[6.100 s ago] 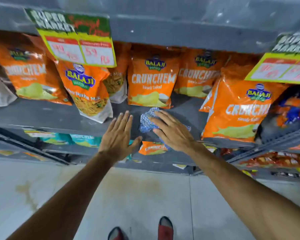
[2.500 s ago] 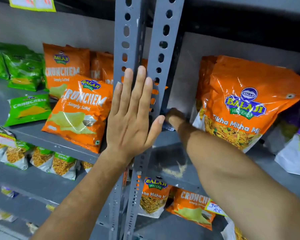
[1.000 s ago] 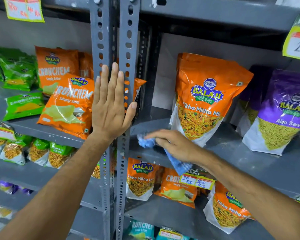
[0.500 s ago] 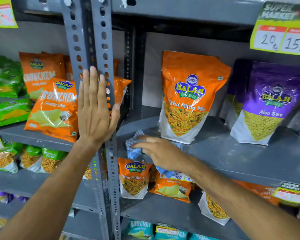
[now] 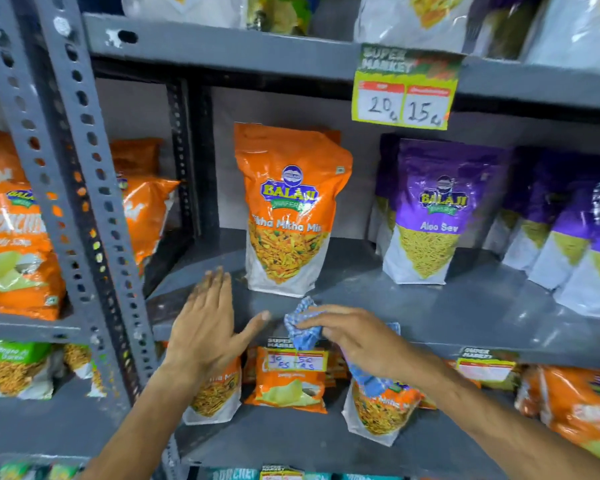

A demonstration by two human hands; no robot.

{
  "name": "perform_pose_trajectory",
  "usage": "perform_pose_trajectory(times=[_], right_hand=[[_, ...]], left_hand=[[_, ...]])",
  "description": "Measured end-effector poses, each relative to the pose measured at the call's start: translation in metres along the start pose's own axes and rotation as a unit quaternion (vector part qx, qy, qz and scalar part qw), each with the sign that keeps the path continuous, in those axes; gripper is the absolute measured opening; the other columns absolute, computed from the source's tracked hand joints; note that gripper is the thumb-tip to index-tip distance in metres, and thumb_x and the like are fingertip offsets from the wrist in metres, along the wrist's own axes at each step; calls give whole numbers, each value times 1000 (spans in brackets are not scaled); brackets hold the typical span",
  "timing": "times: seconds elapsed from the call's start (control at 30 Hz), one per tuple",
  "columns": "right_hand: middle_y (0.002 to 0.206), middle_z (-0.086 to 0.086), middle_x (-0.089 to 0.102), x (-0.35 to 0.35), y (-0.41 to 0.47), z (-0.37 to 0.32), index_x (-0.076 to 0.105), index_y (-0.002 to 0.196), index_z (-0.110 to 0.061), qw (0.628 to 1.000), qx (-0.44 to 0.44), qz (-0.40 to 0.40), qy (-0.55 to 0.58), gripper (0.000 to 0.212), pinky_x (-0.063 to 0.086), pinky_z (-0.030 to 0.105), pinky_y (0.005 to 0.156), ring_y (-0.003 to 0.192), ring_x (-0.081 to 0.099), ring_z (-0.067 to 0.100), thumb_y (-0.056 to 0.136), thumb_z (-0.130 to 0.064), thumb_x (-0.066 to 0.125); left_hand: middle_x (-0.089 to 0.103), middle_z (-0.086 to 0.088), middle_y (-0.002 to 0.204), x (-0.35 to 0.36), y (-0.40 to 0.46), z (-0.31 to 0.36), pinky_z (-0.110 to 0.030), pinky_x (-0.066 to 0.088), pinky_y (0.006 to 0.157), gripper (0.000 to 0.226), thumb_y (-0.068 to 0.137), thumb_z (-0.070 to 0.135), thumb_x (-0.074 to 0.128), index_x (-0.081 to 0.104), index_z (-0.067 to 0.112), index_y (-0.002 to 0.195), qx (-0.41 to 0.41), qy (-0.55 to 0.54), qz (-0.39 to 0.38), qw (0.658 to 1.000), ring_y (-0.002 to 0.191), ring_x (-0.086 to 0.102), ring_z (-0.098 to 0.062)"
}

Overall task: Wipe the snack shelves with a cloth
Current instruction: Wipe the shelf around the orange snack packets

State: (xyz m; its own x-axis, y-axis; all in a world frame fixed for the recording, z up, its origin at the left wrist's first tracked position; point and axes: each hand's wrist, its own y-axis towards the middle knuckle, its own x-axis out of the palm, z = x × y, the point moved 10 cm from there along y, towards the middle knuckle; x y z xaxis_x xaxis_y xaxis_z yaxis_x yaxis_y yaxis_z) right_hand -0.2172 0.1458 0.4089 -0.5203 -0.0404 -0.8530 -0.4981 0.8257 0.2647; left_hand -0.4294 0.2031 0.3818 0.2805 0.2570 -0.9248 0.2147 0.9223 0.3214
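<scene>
A grey metal shelf (image 5: 378,299) runs across the middle of the view. My right hand (image 5: 357,337) presses a blue checked cloth (image 5: 300,327) onto its front edge, just below an upright orange Tikha Mitha Mix bag (image 5: 288,209). Part of the cloth hangs down under my palm. My left hand (image 5: 208,323) is flat, fingers spread, over the shelf's front left corner, holding nothing; whether it touches the shelf is unclear.
A perforated grey upright post (image 5: 80,209) stands at the left. Purple Aloo Sev bags (image 5: 437,216) fill the shelf's right half. Orange Crunchem bags (image 5: 11,230) sit left of the post. A yellow price tag (image 5: 404,95) hangs above; more snack bags (image 5: 284,379) lie below.
My left hand has left the upright post and dropped to the shelf's front left corner. My right hand has slid the cloth rightward along the front edge. The view has shifted right.
</scene>
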Motion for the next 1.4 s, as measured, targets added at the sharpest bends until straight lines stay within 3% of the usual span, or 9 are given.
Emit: perform_pose_trajectory(times=[0.1,0.23,0.3,0.37,0.5,0.73,0.87,1.17,1.4], right_hand=[[124,-19,66,-49,-3,30,65,119,-44,985,58,126,103,38,43,20,104,117,59,-8,100,-15,50],[106,-2,69,-118,13,70,68,126,-22,932,163,308,102,35,36,-2,71,99,64,18,101,-7,49],[105,5,66,-128,40,93,66,129,-15,915,227,323,88,34,41,8,68,102,61,24,101,-7,48],[109,11,68,-124,81,120,65,130,-18,918,268,289,44,36,38,25,70,103,61,29,100,-9,47],[137,10,64,-91,159,186,66,130,-20,949,272,156,36,33,43,27,89,126,58,30,101,-25,52],[144,4,59,-62,185,212,69,126,-24,970,239,46,6,31,36,23,92,132,53,29,101,-30,52],[148,2,56,-60,171,202,61,136,-36,969,233,38,-79,38,41,30,93,131,53,33,104,-28,42],[126,11,70,-47,88,135,66,129,-33,982,160,49,-82,50,54,43,89,112,65,37,91,-5,48],[126,-5,70,-57,40,109,72,119,-31,994,100,33,18,39,47,34,94,114,63,15,99,-5,50]], left_hand=[[6,-16,176,2,1,2,-39,7,133,132,76,99,-2,9,3,166,-18,29,-30,999,164,9,-26],[10,-13,176,5,1,2,-38,8,134,137,72,103,-4,12,5,167,-16,47,-49,998,164,11,-23],[12,-12,176,4,2,1,-38,9,134,138,72,104,-3,13,6,167,-17,51,-49,997,164,11,-22],[12,-10,176,4,3,1,-38,10,134,137,72,104,-2,13,7,167,-18,57,-46,997,164,12,-21],[15,-10,176,3,5,-1,-38,11,134,137,71,105,0,15,8,167,-22,63,-36,997,163,15,-21],[17,-9,176,4,8,-2,-36,10,133,134,73,104,2,17,9,167,-22,80,-30,996,162,17,-21],[18,-9,176,4,5,1,-37,12,134,130,76,103,5,17,10,167,-23,84,-35,996,162,17,-20],[24,-12,174,4,3,2,-42,18,133,131,78,102,6,23,6,165,-23,82,-49,995,161,22,-24],[20,-12,175,4,1,2,-40,15,133,135,74,104,1,20,6,166,-24,71,-57,996,162,18,-23]])
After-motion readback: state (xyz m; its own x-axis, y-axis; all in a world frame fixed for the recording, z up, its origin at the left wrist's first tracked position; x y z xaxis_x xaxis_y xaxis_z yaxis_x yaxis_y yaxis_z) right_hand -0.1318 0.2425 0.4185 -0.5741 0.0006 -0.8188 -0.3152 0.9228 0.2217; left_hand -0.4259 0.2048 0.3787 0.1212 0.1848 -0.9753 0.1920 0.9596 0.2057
